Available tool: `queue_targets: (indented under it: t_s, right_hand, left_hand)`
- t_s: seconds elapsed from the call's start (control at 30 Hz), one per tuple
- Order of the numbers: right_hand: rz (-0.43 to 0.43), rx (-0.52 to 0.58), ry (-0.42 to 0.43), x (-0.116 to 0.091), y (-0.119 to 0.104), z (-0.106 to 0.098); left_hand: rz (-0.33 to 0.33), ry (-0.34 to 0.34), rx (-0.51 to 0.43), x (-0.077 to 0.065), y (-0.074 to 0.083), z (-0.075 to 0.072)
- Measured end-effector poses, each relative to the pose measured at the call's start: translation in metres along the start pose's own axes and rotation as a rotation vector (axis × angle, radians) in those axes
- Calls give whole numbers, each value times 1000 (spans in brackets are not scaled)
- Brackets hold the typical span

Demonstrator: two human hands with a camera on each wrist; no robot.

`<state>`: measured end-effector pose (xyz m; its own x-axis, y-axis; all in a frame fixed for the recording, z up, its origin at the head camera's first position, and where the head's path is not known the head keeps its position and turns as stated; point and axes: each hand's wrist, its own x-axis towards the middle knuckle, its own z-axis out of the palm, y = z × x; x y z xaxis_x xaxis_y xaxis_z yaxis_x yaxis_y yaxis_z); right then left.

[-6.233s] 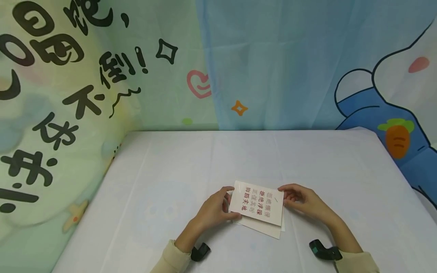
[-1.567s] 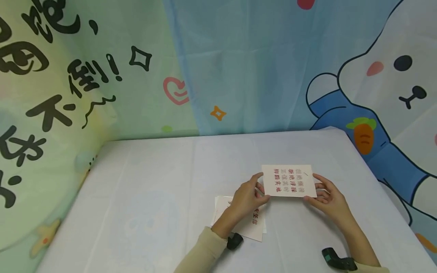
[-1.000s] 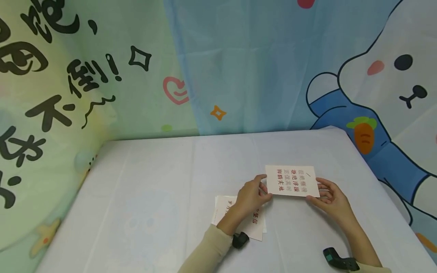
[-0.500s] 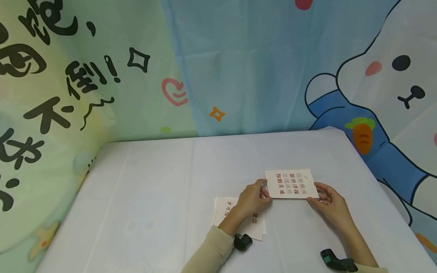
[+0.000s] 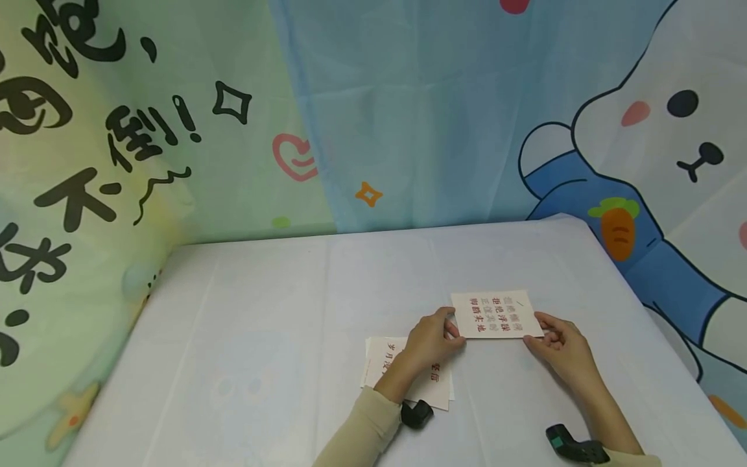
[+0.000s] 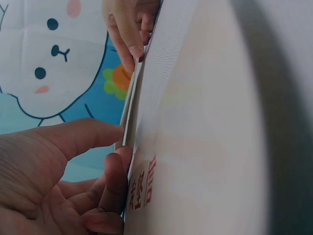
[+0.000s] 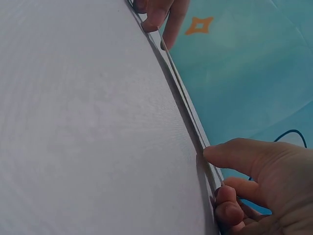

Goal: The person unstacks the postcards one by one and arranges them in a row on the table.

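Observation:
A white printed card (image 5: 496, 315) with red and grey Chinese characters lies low over the white table, right of the middle in the head view. My left hand (image 5: 433, 338) pinches its left end between thumb and fingers. At its right end, my right hand (image 5: 561, 347) grips the near corner, thumb in front and fingers at the side. Both wrist views show the card edge-on, close along the tabletop. Under my left forearm lies a small stack of similar cards (image 5: 428, 394), partly hidden by the wrist and sleeve.
The table (image 5: 262, 311) has a white cloth. Behind it hangs a printed backdrop (image 5: 420, 117) with a cartoon rabbit and lettering. A black wrist device (image 5: 416, 414) sits at the left wrist, another black device (image 5: 574, 446) at the right.
The card was lifted off the other cards and carried right and away from me. Over the last second, both hands and the card have come down slightly toward the table and are now nearly still.

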<state>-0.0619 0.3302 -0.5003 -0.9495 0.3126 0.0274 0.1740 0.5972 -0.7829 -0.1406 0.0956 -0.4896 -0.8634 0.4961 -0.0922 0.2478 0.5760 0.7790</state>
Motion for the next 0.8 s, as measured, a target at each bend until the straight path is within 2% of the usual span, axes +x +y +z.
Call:
queue_targets:
  t_s: [0.6,0.8]
  right_hand:
    - [2,-16,3,-1,3,2]
    - [-14,-4,4,-1,4,-1]
  left_hand:
    - [-20,-29,43,-2,0,1]
    - [-16,-23,22,-2,0,1]
